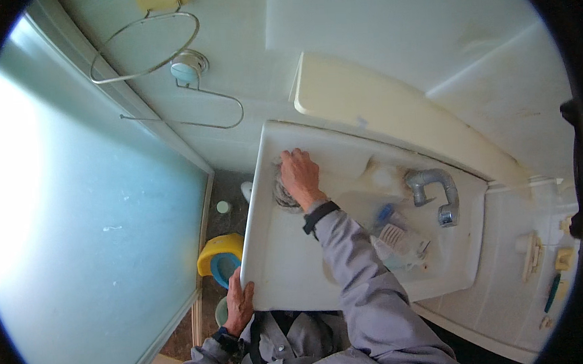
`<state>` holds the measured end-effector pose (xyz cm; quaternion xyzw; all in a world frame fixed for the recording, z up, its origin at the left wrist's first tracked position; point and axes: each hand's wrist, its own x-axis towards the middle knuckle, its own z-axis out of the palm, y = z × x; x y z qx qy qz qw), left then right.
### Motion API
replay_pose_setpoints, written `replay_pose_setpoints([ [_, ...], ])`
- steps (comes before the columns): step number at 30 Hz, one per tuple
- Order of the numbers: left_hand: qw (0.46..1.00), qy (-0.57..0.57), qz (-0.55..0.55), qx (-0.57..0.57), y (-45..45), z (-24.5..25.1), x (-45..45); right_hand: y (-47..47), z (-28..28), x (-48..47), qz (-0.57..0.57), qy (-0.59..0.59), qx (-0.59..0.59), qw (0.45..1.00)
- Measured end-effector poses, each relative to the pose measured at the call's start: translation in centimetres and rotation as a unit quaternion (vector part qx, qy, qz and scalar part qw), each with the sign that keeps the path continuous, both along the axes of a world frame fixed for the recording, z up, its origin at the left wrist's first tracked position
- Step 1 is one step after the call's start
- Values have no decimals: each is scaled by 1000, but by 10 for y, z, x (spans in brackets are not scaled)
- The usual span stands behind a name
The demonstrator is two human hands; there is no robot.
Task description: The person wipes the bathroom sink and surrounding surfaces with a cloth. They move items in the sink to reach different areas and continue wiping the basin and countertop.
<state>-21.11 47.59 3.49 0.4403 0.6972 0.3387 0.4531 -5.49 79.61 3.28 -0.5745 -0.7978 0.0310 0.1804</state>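
My right hand (300, 177) presses a wet-looking grey cloth or rag (286, 199) onto the white washbasin (290, 251), near its back left corner. The hand hides part of the cloth. At the basin's front left corner, my left hand (239, 301) grips the rim, with its thumb over the edge. A grey swivel faucet (432, 177) rises from the right part of the basin. Beneath it, in the bowl, lies a clear plastic package or bottle (398, 240) with a printed label and a blue part; its exact kind is unclear.
A frosted sliding door (99, 202) stands at the left. Below the basin's left side are a yellow and blue plastic stool or potty (221, 247) and a pale green tub (221, 312). A metal towel ring (157, 65) and wire holder (229, 126) jut from the wall. A cream ledge (396, 107) runs behind.
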Motion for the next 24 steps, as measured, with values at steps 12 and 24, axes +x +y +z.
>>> replay_pose_setpoints([
  [12,998,-37,19,-36,1,0,-1,-38,-3,2,45,73,-59,995],
  [24,999,-28,10,-32,3,3,-4,-15,-32,95,-271,105,-120,949],
])
